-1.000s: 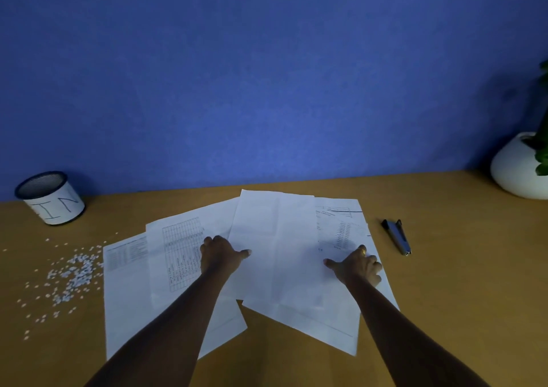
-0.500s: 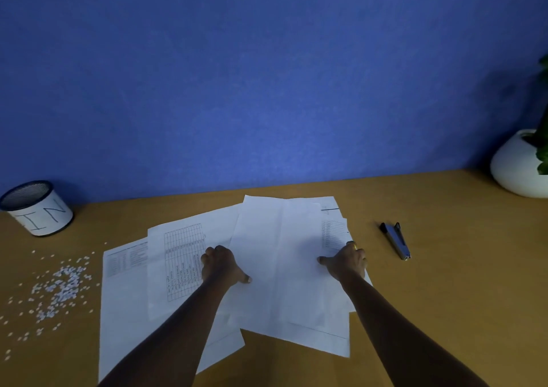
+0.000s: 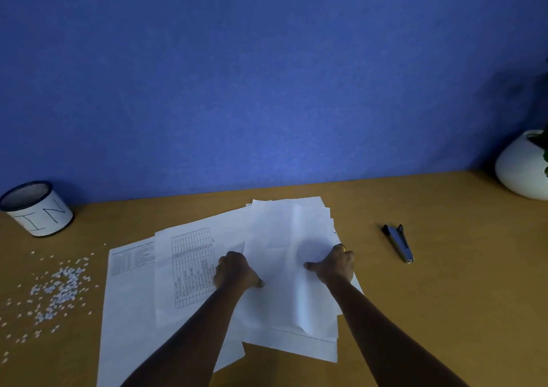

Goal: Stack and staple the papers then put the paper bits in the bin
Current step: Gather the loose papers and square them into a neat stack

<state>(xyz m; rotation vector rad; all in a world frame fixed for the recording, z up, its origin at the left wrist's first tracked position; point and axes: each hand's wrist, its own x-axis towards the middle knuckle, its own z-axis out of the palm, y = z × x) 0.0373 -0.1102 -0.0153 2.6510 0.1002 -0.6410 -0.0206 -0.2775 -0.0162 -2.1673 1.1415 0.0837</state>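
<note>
- Wall [image 3: 267, 75]: we face a broad blue backing, flat and matte with a fine felt-like grain, dimmer toward the corners.
- Below it we see the desk [image 3: 444, 297], a smooth tan wooden top with a dull sheen.
- The papers [image 3: 284, 238] lie mid-desk as a loose fan of thin white rectangular sheets. A blank, creased one sits on top at the right. A grid-table sheet [image 3: 192, 256] pokes out to its left, and another printed sheet [image 3: 127, 297] lies lowest and furthest left.
- Our two bare forearms reach in from the bottom. The left hand [image 3: 234, 271] grips the left edge of the top sheets, fingers curled and thumb pressed on top.
- The right hand [image 3: 335, 263] clasps the right edge, thumb stretched flat across the blank sheet. It has a yellow ring [image 3: 339, 247] on one finger.
- A round, glossy white plant pot [image 3: 519, 167] stands at the far right by the wall, with dark leaves cut off by the frame.
- The bin [image 3: 35, 211] is a small cylinder of dark wire mesh wrapped in a white band lettered "IN". It stands far left near the wall.
- The paper bits [image 3: 62, 285], tiny white flecks, lie scattered on the desk in front of the bin, left of the papers.
- The stapler [image 3: 398, 242], slim, dark and metallic, lies flat to the right of the papers, apart from them.
</note>
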